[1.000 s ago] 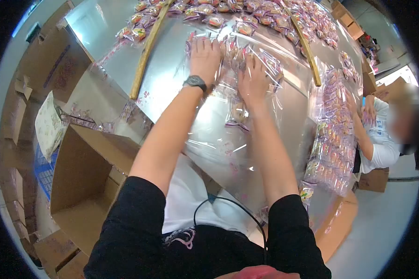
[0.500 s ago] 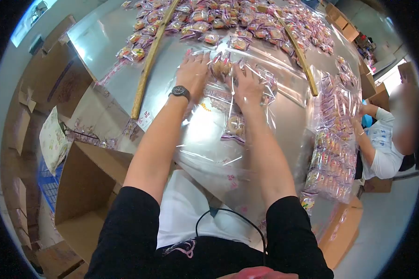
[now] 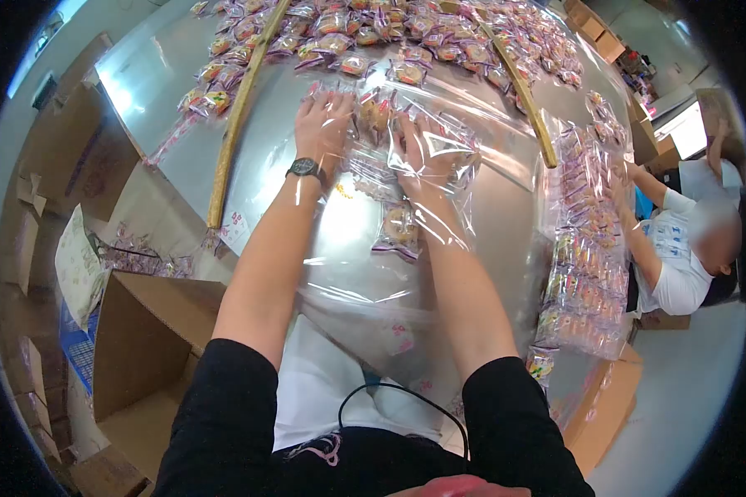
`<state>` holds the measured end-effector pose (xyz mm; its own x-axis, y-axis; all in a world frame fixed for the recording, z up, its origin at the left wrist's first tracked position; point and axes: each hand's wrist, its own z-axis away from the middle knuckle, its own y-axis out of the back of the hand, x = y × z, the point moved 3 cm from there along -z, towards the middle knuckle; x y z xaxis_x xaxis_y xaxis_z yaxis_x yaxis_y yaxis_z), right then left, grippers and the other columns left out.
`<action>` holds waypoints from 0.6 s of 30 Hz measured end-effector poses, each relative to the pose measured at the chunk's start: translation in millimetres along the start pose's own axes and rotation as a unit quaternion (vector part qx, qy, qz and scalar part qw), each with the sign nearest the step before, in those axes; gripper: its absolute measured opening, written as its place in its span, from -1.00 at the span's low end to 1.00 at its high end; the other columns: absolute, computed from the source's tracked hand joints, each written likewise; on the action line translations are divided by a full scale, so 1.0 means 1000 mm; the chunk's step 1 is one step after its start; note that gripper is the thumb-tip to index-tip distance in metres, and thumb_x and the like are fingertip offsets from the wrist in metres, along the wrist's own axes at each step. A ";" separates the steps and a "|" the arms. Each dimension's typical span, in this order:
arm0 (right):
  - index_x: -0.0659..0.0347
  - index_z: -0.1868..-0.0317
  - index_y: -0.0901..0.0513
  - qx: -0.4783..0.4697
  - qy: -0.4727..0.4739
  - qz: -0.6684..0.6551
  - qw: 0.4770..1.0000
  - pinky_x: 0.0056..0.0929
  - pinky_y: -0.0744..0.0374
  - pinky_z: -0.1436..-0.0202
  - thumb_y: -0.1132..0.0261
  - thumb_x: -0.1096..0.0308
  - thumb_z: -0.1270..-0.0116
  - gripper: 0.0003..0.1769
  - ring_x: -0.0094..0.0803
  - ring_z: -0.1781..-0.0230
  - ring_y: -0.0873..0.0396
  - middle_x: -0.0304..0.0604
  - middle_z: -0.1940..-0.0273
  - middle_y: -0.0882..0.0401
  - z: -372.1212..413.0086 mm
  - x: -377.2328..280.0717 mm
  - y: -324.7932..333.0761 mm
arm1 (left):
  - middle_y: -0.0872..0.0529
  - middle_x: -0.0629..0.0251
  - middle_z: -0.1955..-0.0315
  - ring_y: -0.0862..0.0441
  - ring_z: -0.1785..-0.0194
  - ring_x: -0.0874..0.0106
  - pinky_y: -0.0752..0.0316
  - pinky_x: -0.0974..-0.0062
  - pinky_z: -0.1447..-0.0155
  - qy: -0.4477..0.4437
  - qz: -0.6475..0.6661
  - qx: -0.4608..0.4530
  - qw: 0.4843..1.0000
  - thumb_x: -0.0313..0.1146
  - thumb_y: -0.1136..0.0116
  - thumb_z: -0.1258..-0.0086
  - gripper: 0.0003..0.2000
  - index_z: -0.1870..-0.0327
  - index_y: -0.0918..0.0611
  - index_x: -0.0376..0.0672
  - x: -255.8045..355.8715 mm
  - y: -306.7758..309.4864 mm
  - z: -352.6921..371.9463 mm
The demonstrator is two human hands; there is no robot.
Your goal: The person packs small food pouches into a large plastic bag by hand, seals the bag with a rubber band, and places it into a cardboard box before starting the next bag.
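Note:
Clear plastic film (image 3: 365, 286), seemingly a large bag, spreads over the metal table in front of me and over my right hand and forearm. My left hand (image 3: 324, 128) lies with fingers stretched forward at the left side of a group of wrapped pastry packets (image 3: 375, 114). On the right of these packets, my right hand (image 3: 423, 153) rests with its fingers apart, partly blurred by the film's glare. One more packet with a round pastry (image 3: 399, 224) lies nearer me, below my right wrist.
Two wooden strips (image 3: 242, 124) (image 3: 518, 83) lie on the metal table (image 3: 170, 99), with many loose packets (image 3: 336, 41) beyond. At right, packets in rows (image 3: 584, 257) fill clear film beside a person in a white shirt (image 3: 675, 248). An open cardboard box (image 3: 153, 340) stands at lower left.
The view has shifted slightly, so the table and packets sit further left. My hands stay beside the same packets, fingers still forward. The person at right has changed head position.

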<state>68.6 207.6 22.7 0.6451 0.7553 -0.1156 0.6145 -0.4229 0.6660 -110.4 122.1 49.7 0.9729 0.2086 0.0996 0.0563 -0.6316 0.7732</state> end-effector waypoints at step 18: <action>-0.08 -0.48 -0.50 -0.156 -0.068 -0.027 0.985 0.30 -0.20 -0.58 -0.39 0.01 -0.36 -0.31 0.02 -0.52 -0.37 -0.08 -0.43 -0.52 0.020 -0.016 0.042 | -0.62 0.13 -0.32 -0.48 -0.43 0.11 -0.27 0.01 -0.53 -0.028 -0.015 -0.041 0.999 -0.13 -0.35 -0.32 -0.41 -0.39 -0.54 -0.06 0.047 0.047 0.042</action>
<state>93.4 167.0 37.8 0.6836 0.6893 -0.2400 0.4934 -0.1941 0.8479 -52.6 71.3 64.3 0.9821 0.1832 0.0428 0.0690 -0.5627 0.8238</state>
